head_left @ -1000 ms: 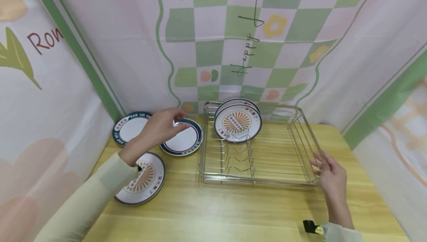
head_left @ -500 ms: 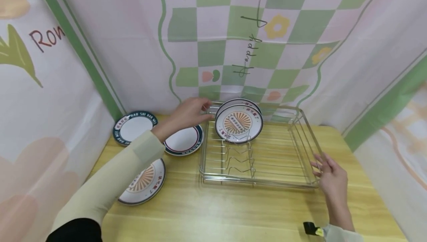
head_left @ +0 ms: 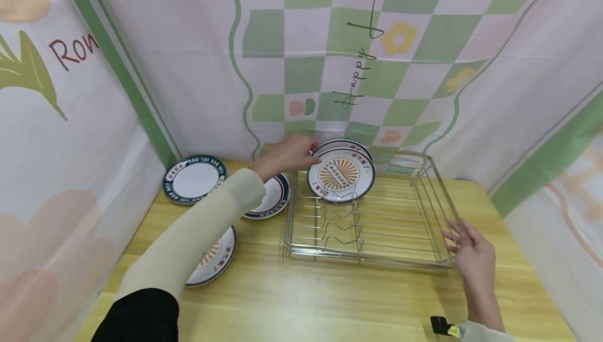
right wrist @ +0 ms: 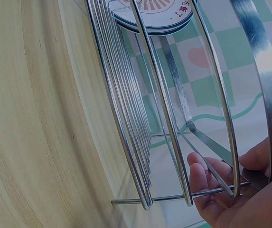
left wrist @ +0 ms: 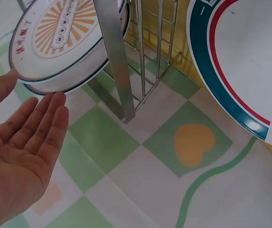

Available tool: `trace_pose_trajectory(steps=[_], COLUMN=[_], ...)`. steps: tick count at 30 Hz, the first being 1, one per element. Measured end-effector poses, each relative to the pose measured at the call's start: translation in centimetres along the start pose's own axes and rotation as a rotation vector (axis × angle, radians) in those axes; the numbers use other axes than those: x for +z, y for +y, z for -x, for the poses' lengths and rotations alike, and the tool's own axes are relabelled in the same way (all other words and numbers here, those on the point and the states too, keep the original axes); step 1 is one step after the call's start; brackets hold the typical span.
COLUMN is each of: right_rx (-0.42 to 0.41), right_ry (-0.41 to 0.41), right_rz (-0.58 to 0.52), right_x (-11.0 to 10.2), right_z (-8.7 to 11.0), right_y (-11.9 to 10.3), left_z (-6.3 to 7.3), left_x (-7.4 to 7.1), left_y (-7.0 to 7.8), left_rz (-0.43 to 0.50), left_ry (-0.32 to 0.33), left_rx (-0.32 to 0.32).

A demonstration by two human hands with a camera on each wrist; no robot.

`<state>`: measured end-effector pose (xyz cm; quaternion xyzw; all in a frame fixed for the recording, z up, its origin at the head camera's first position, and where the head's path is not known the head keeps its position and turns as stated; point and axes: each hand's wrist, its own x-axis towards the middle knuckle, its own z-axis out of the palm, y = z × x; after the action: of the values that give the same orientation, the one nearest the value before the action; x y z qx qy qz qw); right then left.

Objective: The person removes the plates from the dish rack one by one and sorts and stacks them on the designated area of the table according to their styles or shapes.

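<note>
Two white plates with orange sunburst prints lean upright in the wire dish rack (head_left: 400, 264), a front plate (head_left: 346, 182) and a back plate (head_left: 346, 143) behind it. At their left edge is my left hand (head_left: 291, 152). The left wrist view shows this hand (left wrist: 24, 147) with fingers extended; its thumb is at the front plate's rim and the fingertips lie by the back plate's rim, not closed round either. My right hand (head_left: 475, 254) holds the rack's right side, and in the right wrist view its fingers (right wrist: 200, 183) curl around the wires.
Two plates with dark teal rims lie left of the rack, one farther left (head_left: 194, 178) and one partly behind my left arm (head_left: 278, 198). Nearer, another sunburst plate (head_left: 223, 263) is partly covered by the sleeve. A patterned cloth wall (head_left: 301, 75) rises behind the wooden table (head_left: 330, 300).
My left hand has moved right, from over the teal-rimmed plate to the left edge of the plates in the rack. The right hand keeps its hold on the rack.
</note>
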<state>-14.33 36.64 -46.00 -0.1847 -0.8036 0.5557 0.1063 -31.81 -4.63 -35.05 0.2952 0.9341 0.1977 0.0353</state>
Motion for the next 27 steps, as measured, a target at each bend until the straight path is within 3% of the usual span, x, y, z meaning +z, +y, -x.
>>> trace_pose_trajectory(steps=[10,15,27], right_rx=[0.011,0.021,0.035], right_ry=[0.016,0.016,0.03], right_rz=[-0.074,-0.056,-0.088], right_x=[0.0,0.1,0.2], right_z=[-0.1,0.0,-0.1], right_y=[0.0,-0.1,0.1], left_z=[-2.1,-3.0,-4.3], left_x=[1.1,1.8,2.4], left_y=[1.2,1.6,2.2], left_rz=[-0.041,-0.029,-0.028], left_ry=[-0.018,-0.029,-0.025], left_rx=[0.016,0.008,-0.026])
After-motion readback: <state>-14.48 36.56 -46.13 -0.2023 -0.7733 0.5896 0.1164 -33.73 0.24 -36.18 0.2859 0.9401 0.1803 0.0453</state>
